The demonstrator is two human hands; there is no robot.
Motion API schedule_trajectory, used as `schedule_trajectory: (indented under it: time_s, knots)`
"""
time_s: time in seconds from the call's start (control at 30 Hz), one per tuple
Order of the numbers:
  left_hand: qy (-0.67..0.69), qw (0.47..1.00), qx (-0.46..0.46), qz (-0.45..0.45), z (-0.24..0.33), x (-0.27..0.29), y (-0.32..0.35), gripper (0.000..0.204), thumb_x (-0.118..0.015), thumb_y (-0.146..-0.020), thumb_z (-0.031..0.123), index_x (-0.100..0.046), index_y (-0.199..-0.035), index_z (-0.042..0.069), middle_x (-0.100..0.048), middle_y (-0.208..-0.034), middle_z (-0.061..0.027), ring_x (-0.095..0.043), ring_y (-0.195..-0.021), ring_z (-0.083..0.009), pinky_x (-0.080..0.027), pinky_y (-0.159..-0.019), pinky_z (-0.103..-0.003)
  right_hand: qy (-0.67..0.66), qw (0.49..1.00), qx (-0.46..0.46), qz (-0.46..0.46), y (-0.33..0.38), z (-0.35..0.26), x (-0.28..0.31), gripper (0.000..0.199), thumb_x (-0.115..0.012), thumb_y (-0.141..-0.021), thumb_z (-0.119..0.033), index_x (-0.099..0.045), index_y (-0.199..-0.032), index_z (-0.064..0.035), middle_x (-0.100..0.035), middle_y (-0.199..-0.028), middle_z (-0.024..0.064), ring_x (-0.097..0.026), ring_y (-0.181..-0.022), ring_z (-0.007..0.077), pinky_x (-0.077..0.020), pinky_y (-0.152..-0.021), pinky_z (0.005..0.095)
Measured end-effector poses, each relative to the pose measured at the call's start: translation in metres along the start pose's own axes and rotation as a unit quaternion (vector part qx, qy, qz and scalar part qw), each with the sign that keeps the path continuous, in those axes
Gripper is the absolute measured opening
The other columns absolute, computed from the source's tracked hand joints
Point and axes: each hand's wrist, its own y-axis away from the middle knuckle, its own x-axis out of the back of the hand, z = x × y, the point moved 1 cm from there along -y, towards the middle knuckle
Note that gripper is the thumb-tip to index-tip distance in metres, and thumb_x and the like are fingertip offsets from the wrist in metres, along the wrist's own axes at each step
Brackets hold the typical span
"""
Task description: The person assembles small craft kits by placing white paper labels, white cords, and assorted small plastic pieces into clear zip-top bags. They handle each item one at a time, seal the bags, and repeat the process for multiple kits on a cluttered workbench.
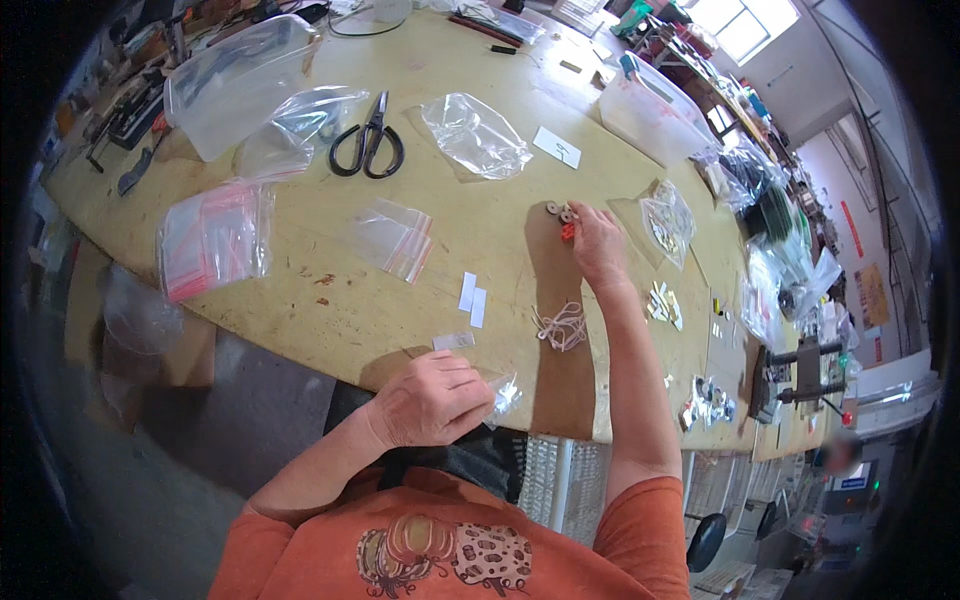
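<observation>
Close to the table's near edge my left hand (435, 400) is closed, its fingers curled on a small clear plastic bag (508, 396). My right hand (600, 248) reaches far out over the table, its fingertips pinched together at a few small round grey pieces (553, 208) and a small red piece (567, 231). What exactly the right fingertips hold is hidden. Between the hands lies a loose bundle of white cord (562, 328). Two white strips (472, 300) and a small clear packet (453, 341) rest just beyond the left hand.
Black-handled scissors (369, 140), clear bags (478, 137), zip bags (215, 243) and a plastic bin (240, 85) occupy the left and far side. Right of my arm are a bag of small parts (667, 224), pale pieces (664, 305), metal parts (708, 402) and a hand press (797, 383).
</observation>
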Motion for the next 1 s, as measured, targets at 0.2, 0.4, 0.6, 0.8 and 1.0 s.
schedule_trajectory:
  time_s: [0.2, 0.4, 0.6, 0.8, 1.0]
  knots:
    - [-0.006, 1.000, -0.001, 0.000, 0.001, 0.001, 0.004, 0.014, -0.076, -0.077, 0.008, -0.063, -0.081, 0.010, -0.061, -0.072, -0.0032, -0.063, -0.069, -0.0227, -0.051, -0.069, -0.035, -0.016, 0.998, 0.043, -0.030, 0.002, -0.017, 0.008, 0.015, -0.071, -0.087, -0.018, -0.073, -0.101, -0.0130, -0.072, -0.100, 0.0067, -0.065, -0.102, 0.0277, -0.0473, -0.087, 0.0437]
    - [0.004, 1.000, -0.004, 0.005, -0.001, 0.002, 0.004, 0.015, -0.077, -0.077, 0.010, -0.062, -0.080, 0.010, -0.061, -0.072, -0.0025, -0.063, -0.068, -0.0218, -0.050, -0.068, -0.035, -0.123, 0.992, 0.019, -0.027, 0.009, -0.028, 0.014, 0.019, -0.073, -0.088, -0.014, -0.071, -0.106, -0.0091, -0.073, -0.097, 0.0087, -0.068, -0.089, 0.0245, -0.0503, -0.083, 0.0393]
    - [-0.007, 1.000, -0.005, 0.004, 0.000, 0.001, 0.003, 0.016, -0.078, -0.077, 0.010, -0.062, -0.079, 0.010, -0.061, -0.071, -0.0024, -0.062, -0.067, -0.0213, -0.050, -0.068, -0.034, -0.409, 0.896, -0.168, -0.036, 0.008, 0.005, 0.034, 0.021, -0.069, -0.093, -0.004, -0.072, -0.113, -0.0026, -0.069, -0.094, 0.0039, -0.063, -0.078, 0.0100, -0.0524, -0.071, 0.0263]
    - [-0.015, 1.000, -0.001, 0.016, 0.000, -0.001, 0.006, 0.016, -0.078, -0.077, 0.010, -0.062, -0.079, 0.010, -0.060, -0.070, -0.0023, -0.061, -0.066, -0.0211, -0.050, -0.068, -0.034, -0.075, 0.995, 0.058, -0.036, 0.027, -0.012, 0.029, 0.022, -0.069, -0.089, -0.009, -0.069, -0.111, -0.0112, -0.065, -0.098, 0.0149, -0.067, -0.084, 0.0348, -0.0546, -0.075, 0.0428]
    - [-0.009, 0.999, -0.007, 0.030, 0.000, -0.001, 0.006, 0.014, -0.077, -0.079, 0.010, -0.063, -0.081, 0.008, -0.061, -0.072, -0.0037, -0.062, -0.068, -0.0224, -0.050, -0.068, -0.035, 0.007, 0.992, 0.022, -0.125, 0.018, -0.007, 0.031, 0.021, -0.068, -0.089, -0.011, -0.066, -0.108, -0.0016, -0.067, -0.094, 0.0178, -0.067, -0.084, 0.0362, -0.0540, -0.073, 0.0448]
